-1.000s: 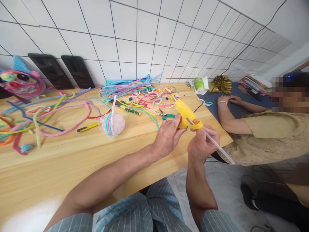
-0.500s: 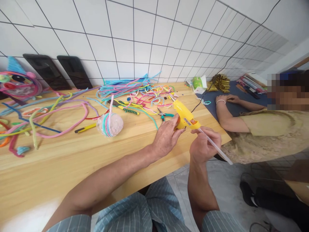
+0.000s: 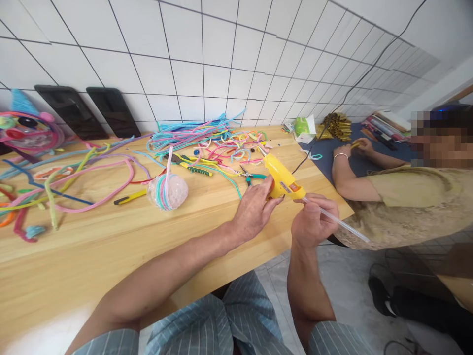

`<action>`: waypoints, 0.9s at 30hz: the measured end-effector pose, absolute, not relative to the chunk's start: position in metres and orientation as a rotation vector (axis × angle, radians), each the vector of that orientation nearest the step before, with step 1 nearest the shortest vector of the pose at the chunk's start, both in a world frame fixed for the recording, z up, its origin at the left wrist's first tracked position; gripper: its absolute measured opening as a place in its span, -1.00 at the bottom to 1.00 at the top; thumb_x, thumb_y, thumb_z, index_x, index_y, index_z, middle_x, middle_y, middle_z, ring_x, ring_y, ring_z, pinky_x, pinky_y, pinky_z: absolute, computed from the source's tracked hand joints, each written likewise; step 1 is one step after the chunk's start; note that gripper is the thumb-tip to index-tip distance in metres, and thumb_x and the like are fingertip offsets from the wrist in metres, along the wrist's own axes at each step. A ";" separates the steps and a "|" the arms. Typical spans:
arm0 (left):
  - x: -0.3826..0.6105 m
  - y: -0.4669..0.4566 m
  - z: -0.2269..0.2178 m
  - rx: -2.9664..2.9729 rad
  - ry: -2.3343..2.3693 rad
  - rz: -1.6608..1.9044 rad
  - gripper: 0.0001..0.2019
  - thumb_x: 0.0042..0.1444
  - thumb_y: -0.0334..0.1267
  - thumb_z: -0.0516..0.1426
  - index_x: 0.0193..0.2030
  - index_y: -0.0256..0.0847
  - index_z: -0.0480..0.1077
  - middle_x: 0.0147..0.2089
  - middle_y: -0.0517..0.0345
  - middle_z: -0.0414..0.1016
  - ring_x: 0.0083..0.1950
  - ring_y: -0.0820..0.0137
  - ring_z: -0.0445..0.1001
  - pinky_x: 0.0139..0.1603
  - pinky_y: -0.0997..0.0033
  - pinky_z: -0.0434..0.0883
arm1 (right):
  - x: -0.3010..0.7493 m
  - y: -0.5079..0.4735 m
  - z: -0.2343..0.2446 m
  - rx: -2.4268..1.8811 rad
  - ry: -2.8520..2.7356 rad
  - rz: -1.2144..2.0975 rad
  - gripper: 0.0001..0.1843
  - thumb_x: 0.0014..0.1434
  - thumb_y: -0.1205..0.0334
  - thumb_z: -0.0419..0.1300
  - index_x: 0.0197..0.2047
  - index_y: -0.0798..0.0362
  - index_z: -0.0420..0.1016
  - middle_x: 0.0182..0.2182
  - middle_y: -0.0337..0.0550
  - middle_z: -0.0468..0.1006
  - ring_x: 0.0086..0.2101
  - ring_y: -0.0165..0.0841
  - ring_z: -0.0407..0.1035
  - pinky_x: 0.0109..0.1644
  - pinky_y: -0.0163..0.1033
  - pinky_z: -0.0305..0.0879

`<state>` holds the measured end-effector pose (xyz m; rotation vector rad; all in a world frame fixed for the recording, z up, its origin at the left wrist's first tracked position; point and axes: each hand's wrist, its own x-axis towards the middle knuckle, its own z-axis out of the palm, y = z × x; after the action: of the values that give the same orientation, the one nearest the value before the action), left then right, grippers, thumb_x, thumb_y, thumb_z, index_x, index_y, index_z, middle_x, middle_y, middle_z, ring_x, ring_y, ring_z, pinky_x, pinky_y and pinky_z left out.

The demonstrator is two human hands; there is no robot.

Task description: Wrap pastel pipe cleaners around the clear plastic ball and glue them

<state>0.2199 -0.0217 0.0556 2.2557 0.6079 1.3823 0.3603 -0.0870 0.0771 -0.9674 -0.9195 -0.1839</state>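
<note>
A yellow glue gun (image 3: 281,178) lies over the right part of the wooden table (image 3: 111,246), its nozzle pointing away from me. My left hand (image 3: 254,209) is closed on its grip from the left. My right hand (image 3: 312,221) pinches a clear glue stick (image 3: 338,223) whose front end sits at the back of the gun; the stick runs out to the right past the table's edge.
Coloured pipe cleaners (image 3: 207,138) cover the far table, with a wrapped pink ball (image 3: 168,191), pliers (image 3: 251,175), a yellow cutter (image 3: 129,197) and a round colourful craft (image 3: 25,130). A person (image 3: 406,197) sits at right, arms on a dark mat (image 3: 325,153).
The glue stick's free end has swung up and to the right. The person's far hand has moved and now holds something yellow. My hands stay on the gun.
</note>
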 end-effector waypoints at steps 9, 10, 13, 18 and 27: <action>0.220 -0.022 0.053 2.257 0.627 1.392 -0.44 0.60 -0.08 0.17 0.58 -0.23 0.16 0.01 -0.04 0.75 0.01 0.16 0.75 0.06 0.18 0.65 | 0.356 -0.086 0.080 -1.002 -0.897 -0.244 -0.65 0.22 -0.09 0.50 -0.38 -0.05 0.56 -0.49 -0.33 0.50 -0.44 -0.32 0.48 -0.34 -0.15 0.50; 0.220 -0.022 0.054 2.252 0.631 1.379 -0.42 0.60 -0.09 0.18 0.60 -0.22 0.15 0.03 -0.04 0.75 0.02 0.16 0.75 0.07 0.17 0.65 | 0.355 -0.086 0.081 -1.011 -0.894 -0.249 -0.64 0.22 -0.10 0.49 -0.39 -0.05 0.55 -0.49 -0.33 0.51 -0.45 -0.32 0.48 -0.34 -0.14 0.50; 0.220 -0.023 0.057 2.230 0.656 1.318 -0.37 0.58 -0.10 0.21 0.64 -0.16 0.11 0.08 -0.04 0.76 0.06 0.15 0.77 0.11 0.17 0.67 | 0.354 -0.086 0.082 -1.036 -0.903 -0.258 -0.63 0.23 -0.10 0.49 -0.37 -0.05 0.55 -0.48 -0.31 0.55 -0.44 -0.31 0.50 -0.31 -0.13 0.51; 0.220 -0.022 0.059 2.226 0.644 1.316 -0.37 0.59 -0.10 0.20 0.64 -0.19 0.12 0.11 -0.07 0.76 0.09 0.14 0.77 0.12 0.17 0.68 | 0.355 -0.091 0.083 -1.017 -0.962 -0.246 -0.76 0.26 0.02 0.51 -0.27 -0.04 0.63 -0.39 -0.27 0.65 -0.39 -0.32 0.54 -0.26 -0.14 0.50; 0.222 -0.020 0.051 2.263 0.612 1.404 -0.41 0.61 -0.06 0.16 0.62 -0.22 0.15 0.10 -0.10 0.75 0.07 0.17 0.76 0.12 0.18 0.67 | 0.365 -0.105 0.086 -1.109 -1.046 -0.303 -0.79 0.27 0.06 0.51 -0.24 -0.03 0.65 -0.35 -0.22 0.69 -0.32 -0.27 0.60 -0.21 -0.08 0.58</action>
<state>0.2218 -0.0198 0.0505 2.2628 0.6123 1.4037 0.3647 -0.1051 0.0864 -1.1093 -1.0463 -0.3030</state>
